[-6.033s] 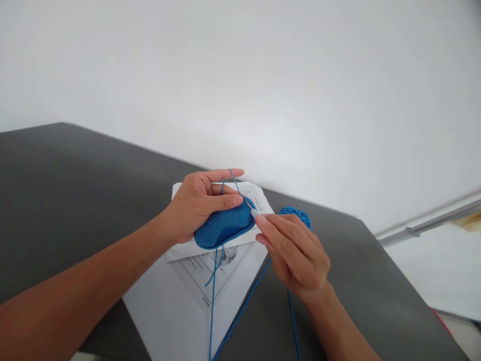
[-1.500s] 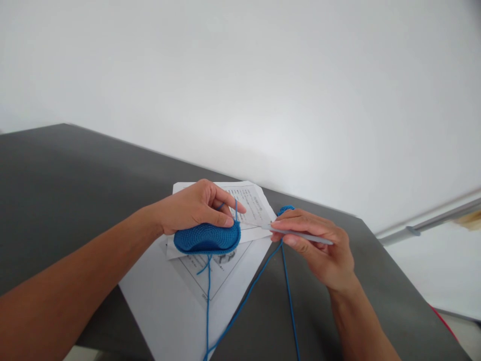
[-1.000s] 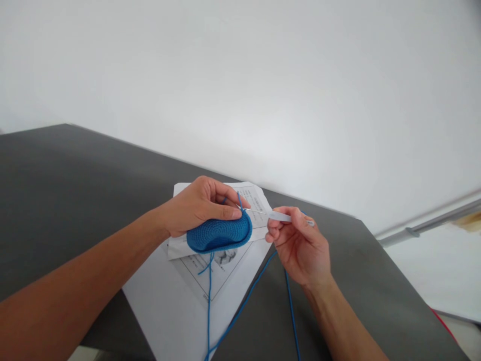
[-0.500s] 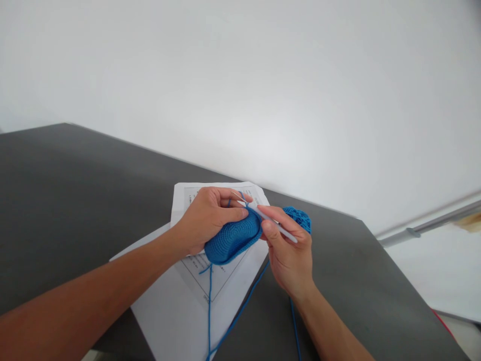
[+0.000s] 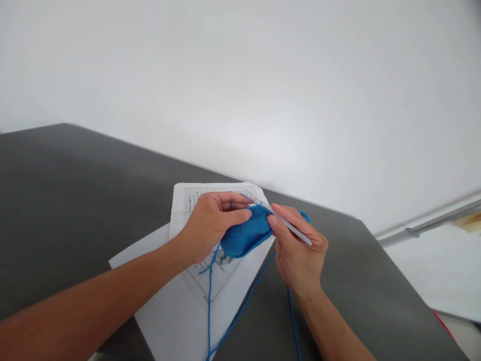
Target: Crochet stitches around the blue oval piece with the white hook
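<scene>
A blue crochet piece (image 5: 246, 234), worked in tight rounds with a curled edge, is pinched between the thumb and fingers of my left hand (image 5: 216, 220). Blue yarn loops over the left fingers and runs to the piece's upper edge. My right hand (image 5: 298, 245) grips a crochet hook (image 5: 295, 230) with a pale grey-lilac handle, much like a pencil. The hook's thin metal end points up and left at the top edge of the piece, where a strand meets it. Exactly how the yarn sits on the tip is too small to tell.
Printed paper sheets (image 5: 169, 301) lie under my hands on the dark grey table (image 5: 124, 180). Loose blue yarn (image 5: 244, 303) trails toward the near edge. Behind my right hand, a blue yarn ball (image 5: 305, 216) is mostly hidden. A white wall (image 5: 240, 90) stands behind the table.
Both hands, with the crochet piece and hook, have shifted a little to the right. The piece has tilted, and my right hand now covers more of the yarn ball.
</scene>
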The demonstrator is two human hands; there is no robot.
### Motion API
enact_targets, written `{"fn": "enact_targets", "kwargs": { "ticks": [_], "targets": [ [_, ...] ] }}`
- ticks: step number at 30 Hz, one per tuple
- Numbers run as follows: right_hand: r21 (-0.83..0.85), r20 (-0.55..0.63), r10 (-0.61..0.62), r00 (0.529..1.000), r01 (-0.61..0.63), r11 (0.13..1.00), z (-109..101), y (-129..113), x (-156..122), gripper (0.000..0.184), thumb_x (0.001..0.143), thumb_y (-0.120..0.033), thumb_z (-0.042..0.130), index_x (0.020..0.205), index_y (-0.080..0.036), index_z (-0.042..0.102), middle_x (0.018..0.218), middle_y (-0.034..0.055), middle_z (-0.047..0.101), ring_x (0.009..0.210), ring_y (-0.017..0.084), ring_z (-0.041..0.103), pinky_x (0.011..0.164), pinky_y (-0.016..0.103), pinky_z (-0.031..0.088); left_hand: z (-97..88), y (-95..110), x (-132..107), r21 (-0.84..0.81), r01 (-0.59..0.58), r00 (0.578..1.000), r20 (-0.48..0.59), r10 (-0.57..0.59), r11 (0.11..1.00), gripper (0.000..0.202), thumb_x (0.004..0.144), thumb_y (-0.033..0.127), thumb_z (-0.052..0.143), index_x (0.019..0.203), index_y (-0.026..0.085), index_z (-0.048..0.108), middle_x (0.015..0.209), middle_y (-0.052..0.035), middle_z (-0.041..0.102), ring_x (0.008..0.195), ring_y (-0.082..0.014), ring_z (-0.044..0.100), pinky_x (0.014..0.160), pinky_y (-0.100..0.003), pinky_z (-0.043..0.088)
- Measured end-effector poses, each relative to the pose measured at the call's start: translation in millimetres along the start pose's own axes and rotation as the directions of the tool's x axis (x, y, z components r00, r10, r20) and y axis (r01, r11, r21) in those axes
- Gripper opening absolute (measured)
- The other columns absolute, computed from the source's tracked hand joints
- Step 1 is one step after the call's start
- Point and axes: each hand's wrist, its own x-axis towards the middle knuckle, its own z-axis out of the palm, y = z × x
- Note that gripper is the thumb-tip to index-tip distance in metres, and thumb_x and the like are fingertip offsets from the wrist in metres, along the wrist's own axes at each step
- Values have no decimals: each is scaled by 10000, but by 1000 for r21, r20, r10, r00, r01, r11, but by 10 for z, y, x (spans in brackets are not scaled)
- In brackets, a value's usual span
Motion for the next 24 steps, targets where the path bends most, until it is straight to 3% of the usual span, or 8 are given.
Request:
{"fn": "enact_targets", "kwargs": {
  "ticks": [5, 11, 18, 24],
  "targets": [
    [8, 1, -43, 999, 43, 999, 42, -23, -16, 193, 826, -275, 855, 1017, -301, 843, 998, 52, 797, 904, 204, 737, 782, 364, 608, 36, 30, -24, 32, -47, 995, -88, 50, 998, 263, 660, 265, 919, 879, 156, 821, 812, -47, 789, 765, -173, 700, 705, -258, 543],
    [-65, 35, -161, 986, 163, 985, 45, -101, -10, 225, 840, -211, 835, 1033, -326, 840, 988, 50, 796, 926, 221, 726, 759, 373, 609, 32, 93, -27, 68, -18, 995, -94, 24, 998, 404, 637, 288, 914, 999, 144, 813, 655, 4, 701, 560, -108, 571, 540, -222, 431],
    [-197, 169, -284, 944, 314, 929, -63, -170, 52, 290, 858, -157, 810, 1070, -353, 830, 973, 32, 788, 878, 198, 716, 730, 350, 593, 49, 135, -32, 50, 13, 996, -83, -9, 999, 490, 619, 278, 912, 1062, 111, 783, 625, 14, 693, 537, -88, 539, 526, -204, 418],
    [-205, 237, -274, 932, 323, 924, -154, -244, 140, 215, 860, -159, 795, 1001, -316, 841, 905, 27, 802, 802, 195, 730, 670, 332, 601, 33, 128, -37, 106, 24, 995, -98, -14, 994, 531, 613, 281, 894, 1100, 109, 774, 644, -1, 709, 529, -109, 555, 518, -229, 420]
  ]
}}
